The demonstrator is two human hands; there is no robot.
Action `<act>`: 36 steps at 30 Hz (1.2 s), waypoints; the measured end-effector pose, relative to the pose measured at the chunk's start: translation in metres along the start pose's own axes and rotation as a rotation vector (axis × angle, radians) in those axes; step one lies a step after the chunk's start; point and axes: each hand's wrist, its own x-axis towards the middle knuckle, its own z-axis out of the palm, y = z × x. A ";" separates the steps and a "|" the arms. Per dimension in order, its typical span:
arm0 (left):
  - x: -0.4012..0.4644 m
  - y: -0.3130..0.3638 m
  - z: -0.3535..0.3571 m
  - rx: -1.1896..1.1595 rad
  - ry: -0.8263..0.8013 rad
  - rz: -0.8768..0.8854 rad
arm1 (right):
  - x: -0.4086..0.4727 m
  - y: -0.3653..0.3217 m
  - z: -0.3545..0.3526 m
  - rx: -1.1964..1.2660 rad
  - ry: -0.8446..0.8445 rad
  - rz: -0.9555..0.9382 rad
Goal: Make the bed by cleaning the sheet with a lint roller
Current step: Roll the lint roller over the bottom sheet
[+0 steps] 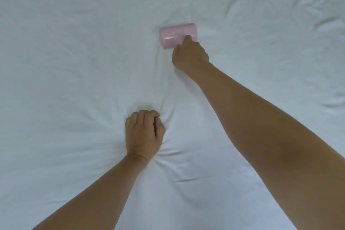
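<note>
A pink lint roller (174, 34) lies with its drum flat on the white sheet (74, 52), a little above the middle of the view. My right hand (189, 54) reaches out at full arm's length and grips the roller from its near side; the handle is hidden under my fingers. My left hand (142, 132) is curled into a fist and presses down into the sheet nearer to me, with creases fanning out around it. It holds nothing that I can see.
The white sheet fills the whole view, with soft wrinkles at the upper right (308, 17) and around my left fist. No bed edge, pillow or other object shows.
</note>
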 end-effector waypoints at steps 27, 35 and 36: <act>-0.061 0.036 -0.035 -0.015 -0.007 -0.184 | -0.459 0.150 0.054 -0.029 -0.045 0.081; -0.133 0.052 -0.065 -0.081 -0.102 -0.282 | -0.563 0.209 0.103 0.154 -0.175 0.222; -0.135 0.050 -0.068 -0.111 -0.115 -0.279 | -0.561 0.201 0.101 0.135 -0.112 0.148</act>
